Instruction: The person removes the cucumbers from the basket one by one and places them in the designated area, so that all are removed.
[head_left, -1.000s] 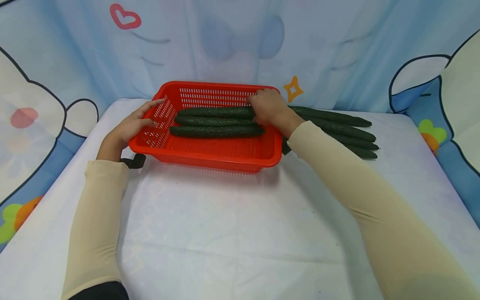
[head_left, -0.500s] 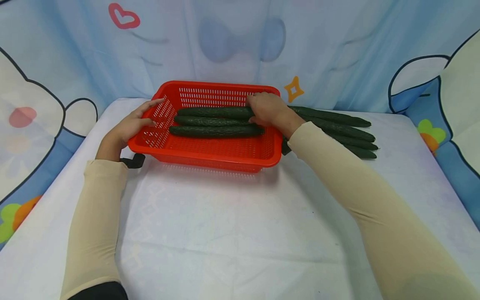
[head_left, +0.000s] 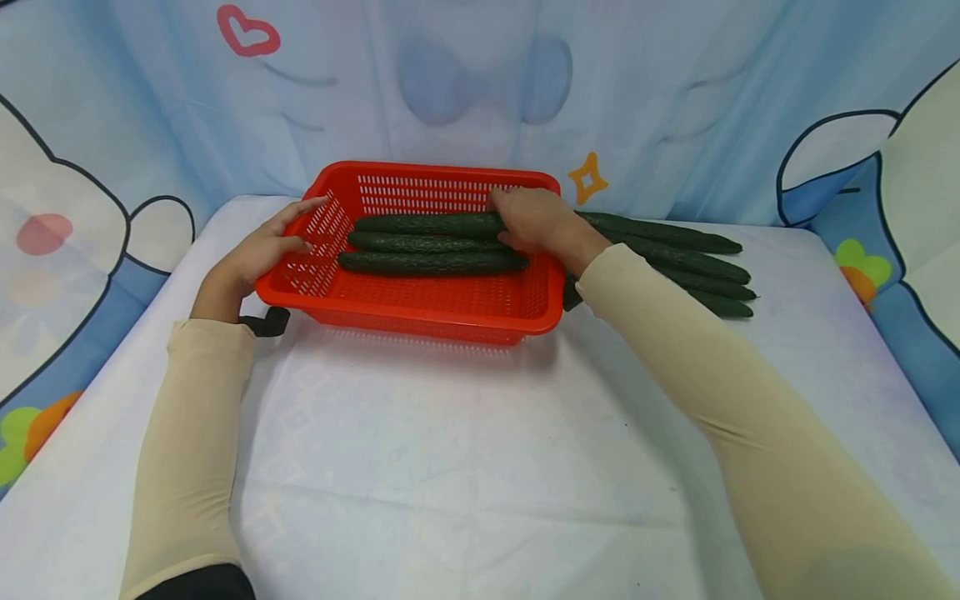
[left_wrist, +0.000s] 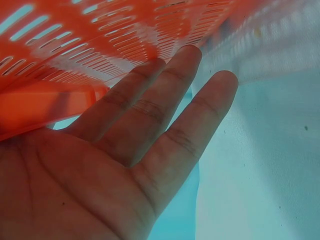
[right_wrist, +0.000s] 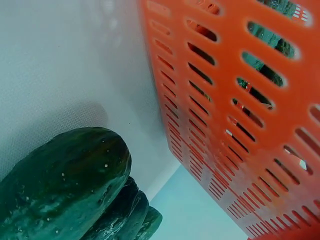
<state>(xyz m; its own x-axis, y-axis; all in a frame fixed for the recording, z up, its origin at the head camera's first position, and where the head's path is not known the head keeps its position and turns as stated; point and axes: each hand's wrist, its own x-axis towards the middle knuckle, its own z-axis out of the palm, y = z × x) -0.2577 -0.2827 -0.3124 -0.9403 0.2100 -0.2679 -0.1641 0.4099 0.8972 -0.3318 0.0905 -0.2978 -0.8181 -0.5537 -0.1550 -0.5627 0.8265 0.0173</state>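
A red plastic basket with slotted walls stands on the white cloth in the head view. Three dark green cucumbers lie side by side inside it. My left hand holds the basket's left rim, thumb and index finger inside. In the left wrist view its other three fingers stretch along the outer wall. My right hand reaches over the right rim, its fingers curled at the end of the rearmost cucumber. The right wrist view shows none of this hand; the cucumber's gripped end is hidden beneath it.
Several more cucumbers lie fanned on the cloth right of the basket, partly behind my right forearm. Their near ends point toward the basket's slotted outer wall. A printed blue curtain hangs close behind.
My right hand's fingers have shifted very slightly lower and to the left at the cucumber's end. The left hand, basket and other cucumbers stay in place.
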